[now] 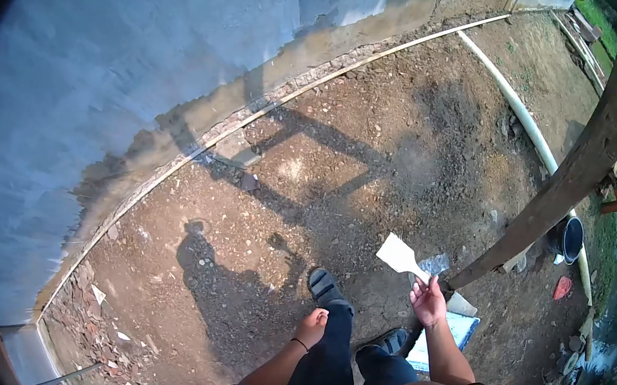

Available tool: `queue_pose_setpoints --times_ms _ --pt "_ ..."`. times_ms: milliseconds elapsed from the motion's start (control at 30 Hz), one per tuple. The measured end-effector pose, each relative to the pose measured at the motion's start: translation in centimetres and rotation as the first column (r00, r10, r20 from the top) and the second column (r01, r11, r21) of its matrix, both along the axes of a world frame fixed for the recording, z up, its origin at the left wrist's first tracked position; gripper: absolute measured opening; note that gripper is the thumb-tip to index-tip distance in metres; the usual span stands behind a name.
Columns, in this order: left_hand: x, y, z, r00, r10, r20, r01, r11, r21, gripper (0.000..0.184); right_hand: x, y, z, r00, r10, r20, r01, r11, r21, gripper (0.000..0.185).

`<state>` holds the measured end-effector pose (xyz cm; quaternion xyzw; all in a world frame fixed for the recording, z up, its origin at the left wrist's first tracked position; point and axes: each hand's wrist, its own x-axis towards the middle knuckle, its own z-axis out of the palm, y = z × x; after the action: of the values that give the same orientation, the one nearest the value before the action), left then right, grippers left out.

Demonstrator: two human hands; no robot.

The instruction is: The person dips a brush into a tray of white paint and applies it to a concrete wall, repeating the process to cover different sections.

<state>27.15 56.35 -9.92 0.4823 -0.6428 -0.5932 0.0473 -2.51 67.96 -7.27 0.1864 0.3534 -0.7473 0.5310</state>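
Observation:
My right hand grips the narrow handle of a wide, flat white paintbrush, with the broad end pointing up and left, away from me. Over my left thigh, my left hand is loosely closed, and I see nothing held in it. A dark band circles that wrist. Beneath my right forearm lies a white and blue rectangular object, partly hidden by the arm. A clear plastic piece is on the ground just beyond the brush handle.
A patchily coated grey-blue wall curves ahead, with a pale pipe along its foot. A thick wooden pole slants across the right. Near it are a dark bucket and another pale pipe. Rubble lies left.

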Motion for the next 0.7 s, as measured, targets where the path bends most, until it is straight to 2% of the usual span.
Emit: queue_pose_setpoints --times_ms 67,100,200,233,267,300,333,367,433,467,533,600,700 --pt "2.5 -2.1 1.4 0.976 0.006 0.22 -0.004 1.0 -0.008 0.021 1.4 -5.5 0.3 0.998 0.02 0.06 -0.018 0.999 -0.04 0.031" --pt "3.9 -2.9 0.1 0.967 0.046 0.253 -0.048 0.999 0.004 0.021 1.9 -8.3 0.8 0.994 0.045 0.104 -0.039 0.997 -0.061 0.03" --pt "5.7 -6.2 -1.1 0.957 0.125 0.26 -0.117 0.992 -0.048 0.02 3.3 -15.2 2.4 0.991 0.038 0.125 -0.026 0.995 -0.094 0.03" --pt "5.8 -7.3 -1.3 0.952 0.183 0.245 -0.185 0.983 -0.014 0.02 3.4 -16.8 2.8 0.992 0.037 0.119 -0.025 0.995 -0.1 0.03" --pt "5.7 -8.2 -1.3 0.95 0.173 0.259 -0.174 0.984 -0.02 0.02 3.3 -18.2 3.2 0.993 0.032 0.117 -0.02 0.994 -0.105 0.029" --pt "5.0 -9.2 -0.6 0.949 0.272 0.156 -0.268 0.962 -0.05 0.022 3.2 -19.4 3.6 0.997 0.035 0.072 -0.027 0.994 -0.105 0.03" --pt "4.5 -10.1 0.2 0.931 0.362 0.05 -0.358 0.931 -0.072 0.024 3.0 -20.5 3.6 0.999 0.011 0.035 -0.01 0.999 -0.033 0.029" --pt "4.1 -10.8 1.0 0.936 0.347 0.064 -0.341 0.936 -0.084 0.024 2.7 -21.2 2.9 1.0 0.003 0.005 -0.003 0.999 0.037 0.028" --pt "2.7 -12.5 2.4 0.925 0.379 -0.031 -0.38 0.924 -0.033 0.024 2.3 -22.5 1.7 0.998 0.0 -0.057 0.007 0.992 0.128 0.028" --pt "2.4 -13.3 2.9 0.933 0.36 -0.026 -0.361 0.931 -0.048 0.024 2.2 -23.1 1.2 0.996 0.002 -0.085 0.011 0.988 0.153 0.028" --pt "2.1 -14.5 3.0 0.957 0.289 0.0 -0.289 0.956 -0.042 0.024 1.6 -24.2 1.0 0.998 -0.009 0.068 0.008 1.0 0.016 0.029" --pt "1.9 -15.9 2.2 0.973 0.228 0.044 -0.226 0.973 -0.049 0.024 1.2 -25.4 0.0 0.992 -0.062 0.107 0.064 0.998 -0.016 0.028" --pt "1.7 -18.8 2.2 0.985 0.11 0.133 -0.107 0.994 -0.035 0.024 0.2 -28.2 0.0 0.989 -0.145 0.04 0.148 0.983 -0.106 0.028"
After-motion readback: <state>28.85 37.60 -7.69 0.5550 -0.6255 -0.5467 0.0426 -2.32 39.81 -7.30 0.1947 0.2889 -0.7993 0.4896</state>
